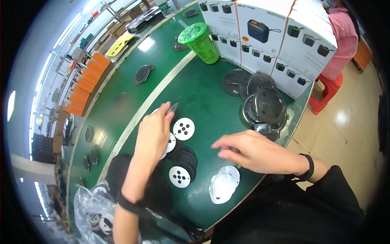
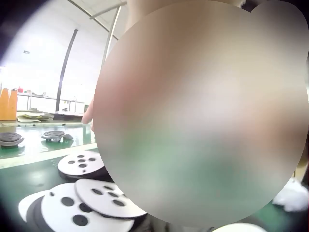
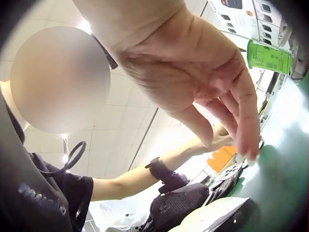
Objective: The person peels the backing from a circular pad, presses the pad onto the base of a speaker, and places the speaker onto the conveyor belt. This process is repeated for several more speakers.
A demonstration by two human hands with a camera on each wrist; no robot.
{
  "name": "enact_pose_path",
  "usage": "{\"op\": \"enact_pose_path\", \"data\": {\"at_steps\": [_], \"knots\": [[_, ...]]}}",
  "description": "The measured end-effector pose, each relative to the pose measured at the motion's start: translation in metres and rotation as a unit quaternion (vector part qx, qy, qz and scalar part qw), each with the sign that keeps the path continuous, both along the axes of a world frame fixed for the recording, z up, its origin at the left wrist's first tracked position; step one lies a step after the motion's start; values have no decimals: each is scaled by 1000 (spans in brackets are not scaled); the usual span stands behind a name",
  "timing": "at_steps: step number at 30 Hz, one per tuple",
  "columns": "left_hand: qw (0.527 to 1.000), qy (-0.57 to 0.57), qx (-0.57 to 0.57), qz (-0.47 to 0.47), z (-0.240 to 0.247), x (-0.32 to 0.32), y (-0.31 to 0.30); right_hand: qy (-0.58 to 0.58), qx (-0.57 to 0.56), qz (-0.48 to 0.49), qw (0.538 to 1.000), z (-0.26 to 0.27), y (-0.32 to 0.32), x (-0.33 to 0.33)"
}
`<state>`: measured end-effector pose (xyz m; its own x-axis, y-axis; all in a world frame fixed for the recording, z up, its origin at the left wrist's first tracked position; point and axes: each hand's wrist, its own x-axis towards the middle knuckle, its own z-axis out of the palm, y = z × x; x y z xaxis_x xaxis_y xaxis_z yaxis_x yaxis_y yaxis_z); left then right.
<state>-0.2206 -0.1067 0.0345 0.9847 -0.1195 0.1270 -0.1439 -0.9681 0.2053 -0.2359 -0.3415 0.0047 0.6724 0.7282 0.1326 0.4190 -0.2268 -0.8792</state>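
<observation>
On glossy green table (image 1: pixel 211 101), flat round white discs (image 1: pixel 183 129), black-holed.

Open lane on bare green worktop (image 1: pixel 211 101) btwn disc pile (image 1: pixel 183 129) & black housings (image 1: pixel 264 106). Boxes (image 1: pixel 260 36) & green cup (image 1: pixel 201 42) wall off the back; white caps (image 1: pixel 223 185) crowd near edge.

The long work table has a dark green matte top (image 1: pixel 211 101) with a pale cream stripe (image 1: pixel 162 85) running along its length. White printed cardboard cartons (image 1: pixel 260 44) stand in a row at its far edge. Beside that edge, a red plastic stool (image 1: pixel 327 91) stands on the glossy beige tiled floor (image 1: pixel 349 134). A row of orange plastic containers (image 1: pixel 83 83) lines the far left side. Bright white ceiling light strips (image 1: pixel 69 32) illuminate the room, and the ceiling is made of pale panels (image 3: pixel 130 96).
</observation>
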Motion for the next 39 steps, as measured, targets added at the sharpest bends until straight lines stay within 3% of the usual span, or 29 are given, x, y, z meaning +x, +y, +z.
{"op": "enact_pose_path", "data": {"at_steps": [2, 4, 6, 8, 9, 11, 12, 17, 22, 28, 33, 36, 39], "knots": [[982, 75, -169, 25, 31, -33, -32, 142, 109, 11, 984, 9, 9, 1], [955, 3, -293, -47, 32, -69, -55, 222, 256, 4, 941, 16, 20, -14], [951, 69, -301, -14, 44, -101, -72, 232, 305, 7, 924, 25, 21, -27], [879, -51, -471, 62, 28, -121, -103, 74, 291, -9, 954, 28, 22, -34], [867, -31, -497, 16, 25, -124, -94, 45, 297, -18, 954, 27, 24, -40], [833, 19, -548, -71, 18, -130, -75, 92, 271, 6, 958, 32, 23, -45], [870, -32, -483, -92, 12, -129, -71, 99, 277, 9, 956, 31, 26, -47], [815, -26, -578, -15, 4, -137, -79, 61, 276, 2, 959, 34, 34, -49], [769, -25, -639, -17, -5, -137, -78, 33, 283, -5, 958, 32, 37, -51], [772, -48, -634, 14, -9, -136, -87, 49, 228, -13, 972, 39, 27, -53], [781, -70, -619, 36, -12, -133, -93, -27, 289, -53, 955, 25, 40, -53], [787, -86, -609, 47, -13, -133, -97, -81, 204, -102, 970, 22, 41, -59], [787, -97, -606, 55, -16, -133, -98, -17, 229, -4, 973, 20, 35, -49]]}}
